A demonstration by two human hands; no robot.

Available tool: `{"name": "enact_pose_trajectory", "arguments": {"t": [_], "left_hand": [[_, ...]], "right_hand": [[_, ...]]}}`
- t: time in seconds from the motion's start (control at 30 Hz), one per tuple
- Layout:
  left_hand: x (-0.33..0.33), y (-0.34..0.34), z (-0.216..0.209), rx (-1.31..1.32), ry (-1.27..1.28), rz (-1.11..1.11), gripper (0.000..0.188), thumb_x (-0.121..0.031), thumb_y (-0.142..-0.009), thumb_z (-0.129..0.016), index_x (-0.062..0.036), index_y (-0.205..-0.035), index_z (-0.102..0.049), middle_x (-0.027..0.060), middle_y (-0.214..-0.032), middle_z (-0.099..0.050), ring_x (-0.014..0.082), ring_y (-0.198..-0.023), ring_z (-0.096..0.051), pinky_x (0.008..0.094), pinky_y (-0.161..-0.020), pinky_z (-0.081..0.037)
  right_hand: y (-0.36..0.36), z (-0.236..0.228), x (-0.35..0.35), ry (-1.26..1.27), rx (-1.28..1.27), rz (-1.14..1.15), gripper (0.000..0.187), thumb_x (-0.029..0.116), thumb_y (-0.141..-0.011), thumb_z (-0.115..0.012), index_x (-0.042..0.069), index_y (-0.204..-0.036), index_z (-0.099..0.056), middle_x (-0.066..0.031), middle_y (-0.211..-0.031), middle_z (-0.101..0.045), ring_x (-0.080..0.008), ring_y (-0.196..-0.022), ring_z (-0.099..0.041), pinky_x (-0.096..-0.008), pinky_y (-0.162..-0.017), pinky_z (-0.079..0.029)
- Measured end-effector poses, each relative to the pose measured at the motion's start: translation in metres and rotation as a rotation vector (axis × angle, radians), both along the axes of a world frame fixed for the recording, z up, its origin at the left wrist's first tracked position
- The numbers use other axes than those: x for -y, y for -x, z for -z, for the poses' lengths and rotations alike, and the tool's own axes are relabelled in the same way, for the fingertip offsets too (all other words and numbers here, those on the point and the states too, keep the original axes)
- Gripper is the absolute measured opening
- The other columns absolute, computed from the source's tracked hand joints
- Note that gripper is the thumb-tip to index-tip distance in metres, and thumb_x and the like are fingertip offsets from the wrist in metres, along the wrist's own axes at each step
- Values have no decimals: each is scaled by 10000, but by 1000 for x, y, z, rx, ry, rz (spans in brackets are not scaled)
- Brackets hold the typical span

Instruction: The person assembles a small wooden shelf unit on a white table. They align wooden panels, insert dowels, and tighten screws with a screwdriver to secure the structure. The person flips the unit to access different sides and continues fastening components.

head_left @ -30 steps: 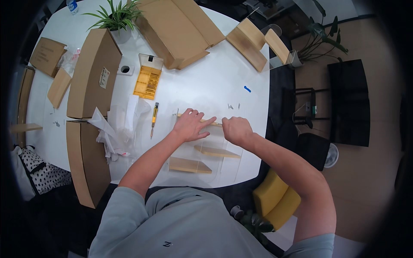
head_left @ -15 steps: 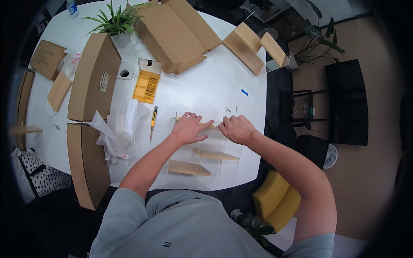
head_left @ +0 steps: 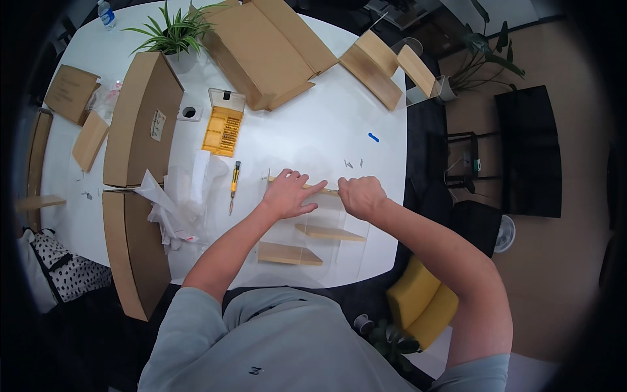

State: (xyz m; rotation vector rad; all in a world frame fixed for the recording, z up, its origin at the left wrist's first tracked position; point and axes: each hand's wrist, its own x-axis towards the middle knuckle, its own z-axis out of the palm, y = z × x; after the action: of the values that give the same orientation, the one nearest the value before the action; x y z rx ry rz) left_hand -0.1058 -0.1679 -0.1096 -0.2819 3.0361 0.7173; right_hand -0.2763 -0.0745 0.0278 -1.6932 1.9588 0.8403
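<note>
A shelf unit of clear panels and light wooden boards lies on the white table in front of me. My left hand [head_left: 287,197] rests with spread fingers over its far wooden board [head_left: 332,193]. Close to that board's right end, my right hand [head_left: 363,197] is closed, thumb side toward the left hand. Whatever is in its fingers is hidden. Nearer to me are a middle wooden board [head_left: 332,232] and a near wooden board [head_left: 290,253]. A yellow and black screwdriver [head_left: 235,183] lies left of my left hand. Loose screws [head_left: 349,163] lie beyond my right hand.
An orange bit case [head_left: 223,129] stands open beyond the screwdriver. Cardboard boxes [head_left: 145,121] and crumpled plastic wrap [head_left: 168,215] line the left. A large open carton [head_left: 264,52], a potted plant [head_left: 176,36] and another wood-and-clear shelf [head_left: 370,65] stand farther back. A small blue piece [head_left: 373,137] lies right.
The whole view has shifted slightly. My right hand sits a touch farther right and its wrist is turned a little; my left hand keeps its spread pose on the board.
</note>
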Motion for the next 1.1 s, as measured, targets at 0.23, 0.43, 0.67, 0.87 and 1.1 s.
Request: {"name": "enact_pose_trajectory", "arguments": {"t": [0.23,0.43,0.67,0.87,1.1], "left_hand": [[-2,-1,5,-16,29,-11,651,-571,-979,-549,-333,-1570,-412,112,-1307,-618,295,-1212,-588,458,-1129,-366],[1,1,-1,18,36,5,637,-559,-984,-542,-330,-1566,-421,115,-1306,-623,294,-1220,-586,456,-1128,-366],[-1,-1,5,-71,47,-20,636,-554,-979,-545,-326,-1562,-432,101,-1204,-634,276,-1148,-599,436,-1085,-387],[-1,-2,0,-33,11,-8,640,-557,-974,-556,-326,-1559,-434,98,-1254,-627,279,-1167,-598,443,-1097,-387],[0,-1,-3,10,10,13,647,-562,-973,-561,-322,-1559,-432,101,-1307,-625,292,-1191,-597,452,-1114,-380]], "right_hand": [[7,6,-10,-6,68,-300,154,155,-964,-551,24,-907,-610,-188,-818,-723,-327,-769,-741,-404,-607,-577],[23,29,2,7,269,962,329,226,-932,-608,-92,-928,-690,-303,-901,-721,-426,-838,-731,-487,-760,-598],[6,12,-15,159,-94,-439,179,195,-967,-556,76,-856,-629,-78,-790,-667,-235,-734,-724,-351,-585,-548],[16,2,-10,126,15,-573,181,195,-944,-581,55,-850,-645,-108,-824,-690,-263,-755,-730,-374,-600,-557],[1,19,-1,120,102,579,162,112,-900,-559,11,-820,-657,-226,-878,-726,-384,-812,-730,-474,-682,-583]]}}
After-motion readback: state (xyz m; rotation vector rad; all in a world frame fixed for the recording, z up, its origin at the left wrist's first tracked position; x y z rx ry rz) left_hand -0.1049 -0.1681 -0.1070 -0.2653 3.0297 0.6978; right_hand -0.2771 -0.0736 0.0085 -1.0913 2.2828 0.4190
